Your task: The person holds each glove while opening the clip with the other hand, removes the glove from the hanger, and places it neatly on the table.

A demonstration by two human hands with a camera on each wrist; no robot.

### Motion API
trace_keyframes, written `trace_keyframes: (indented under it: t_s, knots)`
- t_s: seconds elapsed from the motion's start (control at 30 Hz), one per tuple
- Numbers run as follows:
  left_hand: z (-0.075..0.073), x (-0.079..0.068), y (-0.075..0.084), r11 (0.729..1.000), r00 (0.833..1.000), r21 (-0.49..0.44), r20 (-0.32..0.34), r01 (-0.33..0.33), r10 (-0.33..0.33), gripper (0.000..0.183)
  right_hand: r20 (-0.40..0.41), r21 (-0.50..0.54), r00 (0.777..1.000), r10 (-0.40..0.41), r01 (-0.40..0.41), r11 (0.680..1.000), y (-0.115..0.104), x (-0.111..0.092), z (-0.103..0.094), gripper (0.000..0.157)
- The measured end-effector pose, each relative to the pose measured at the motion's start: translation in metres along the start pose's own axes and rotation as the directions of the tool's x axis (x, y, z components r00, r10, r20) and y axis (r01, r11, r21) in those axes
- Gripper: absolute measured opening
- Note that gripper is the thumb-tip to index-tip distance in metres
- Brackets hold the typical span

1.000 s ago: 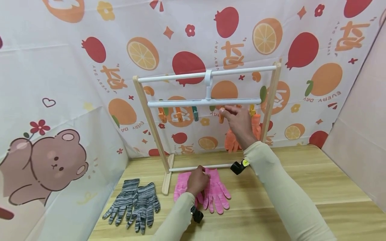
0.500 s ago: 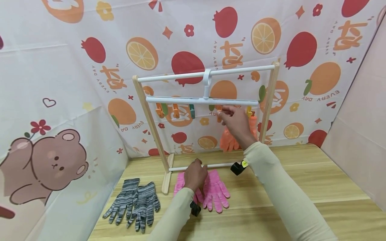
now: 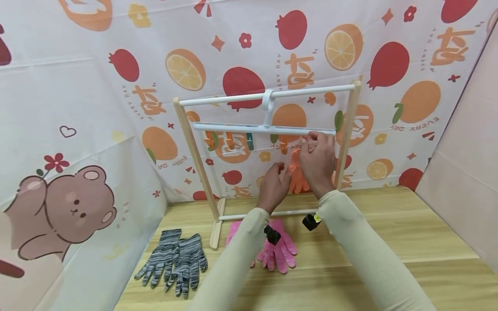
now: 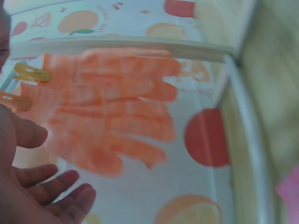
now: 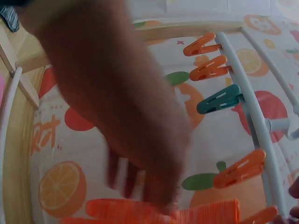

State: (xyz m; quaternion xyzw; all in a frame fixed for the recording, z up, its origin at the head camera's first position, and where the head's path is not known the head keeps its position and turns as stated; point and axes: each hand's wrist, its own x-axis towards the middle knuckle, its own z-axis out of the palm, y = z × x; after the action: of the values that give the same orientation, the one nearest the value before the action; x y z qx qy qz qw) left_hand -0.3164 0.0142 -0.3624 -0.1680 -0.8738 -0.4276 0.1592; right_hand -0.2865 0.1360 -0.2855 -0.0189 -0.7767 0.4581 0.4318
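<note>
Orange gloves (image 4: 112,109) hang by the cuffs below the hanger (image 3: 233,128), near its R end, w/ a yellow clip (image 4: 32,73) on one cuff & what looks like an orange clip (image 4: 16,100) on the other. R hand (image 3: 320,162) is up at the hanger's R end; can't tell if it's pinching a clip or only touching. L hand (image 3: 274,185) is under the hanger's middle, fingers spread, gripping nothing.

Main risk: if a clip gets squeezed w/ no hand supporting below, a glove could drop, poss. onto the pink gloves (image 3: 285,248) under the hanger. Clips seem to bite only the cuff edges, so a hard tug might slip 'em. Hanger looks a bit low at its R end; pulling there could tip it more or shift its hook (image 3: 267,101).
</note>
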Motion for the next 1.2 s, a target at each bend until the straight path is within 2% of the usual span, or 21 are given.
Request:
trace_keyframes:
  t_s: [0.1, 0.23, 0.37, 0.53, 0.67, 0.8, 0.93, 1.03, 1.2]
  knots:
    - [0.001, 0.01, 0.011, 0.997, 1.0, -0.08, 0.019, 0.021, -0.02, 0.042, 0.06, -0.017, 0.998, 0.016, -0.015, 1.0, 0.006, 0.0, 0.0, 0.031]
    - [0.0, 0.015, 0.022, 0.99, 1.0, -0.137, 0.017, 0.027, -0.025, 0.033, 0.131, -0.03, 0.991, -0.006, 0.01, 0.999, 0.011, -0.002, -0.001, 0.028]
    - [0.0, 0.018, 0.029, 0.981, 1.0, -0.196, -0.015, 0.003, -0.006, 0.024, 0.139, -0.028, 0.99, -0.021, 0.025, 0.999, 0.011, -0.001, -0.003, 0.024]
    - [0.003, 0.018, 0.029, 0.962, 0.999, -0.273, -0.052, -0.018, 0.004, 0.014, 0.147, -0.037, 0.988, 0.038, -0.033, 0.999, 0.011, 0.002, -0.006, 0.028]
    - [0.005, 0.018, 0.029, 0.958, 0.998, -0.285, -0.058, -0.026, 0.01, 0.012, 0.228, -0.03, 0.97, 0.091, -0.086, 0.996, 0.012, 0.008, -0.013, 0.032]
    - [0.002, 0.018, 0.028, 0.962, 0.998, -0.27, -0.057, -0.044, 0.03, 0.012, 0.339, 0.004, 0.931, 0.133, -0.143, 0.99, 0.011, 0.012, -0.018, 0.036]
    - [-0.001, 0.016, 0.026, 0.964, 0.998, -0.262, -0.054, -0.052, 0.04, 0.011, 0.407, 0.046, 0.898, 0.164, -0.2, 0.979, 0.01, 0.013, -0.019, 0.04]
    - [-0.003, 0.015, 0.026, 0.964, 0.998, -0.262, -0.046, -0.053, 0.043, 0.011, 0.413, 0.084, 0.895, 0.168, -0.221, 0.972, 0.011, 0.013, -0.02, 0.038]
    - [-0.006, 0.013, 0.026, 0.962, 0.998, -0.265, -0.04, -0.065, 0.056, 0.012, 0.38, 0.106, 0.906, 0.184, -0.241, 0.965, 0.01, 0.015, -0.021, 0.032]
